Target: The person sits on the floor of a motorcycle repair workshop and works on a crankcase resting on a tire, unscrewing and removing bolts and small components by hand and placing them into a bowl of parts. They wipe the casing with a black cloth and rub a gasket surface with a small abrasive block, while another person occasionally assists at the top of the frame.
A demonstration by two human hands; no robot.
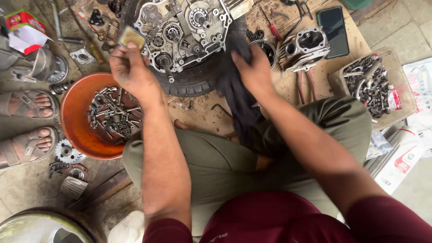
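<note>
Now small pad (131,37) pinched above left hand (130,67) fingertips.

Wooden board (288,90) under tyre (193,85), cylinder head (306,47), phone (334,31).

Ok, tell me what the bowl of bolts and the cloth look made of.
Bowl: likely plastic, orange with a smooth, dull, grimy surface. Cloth in the right hand: soft woven fabric, dark, hanging in limp folds, probably oil-stained.

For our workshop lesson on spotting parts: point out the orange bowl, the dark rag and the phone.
orange bowl (72,118), head view, on its bare left inner wall.
dark rag (238,101), head view, on its hanging middle fold.
phone (333,30), head view, on its dark screen.
</note>
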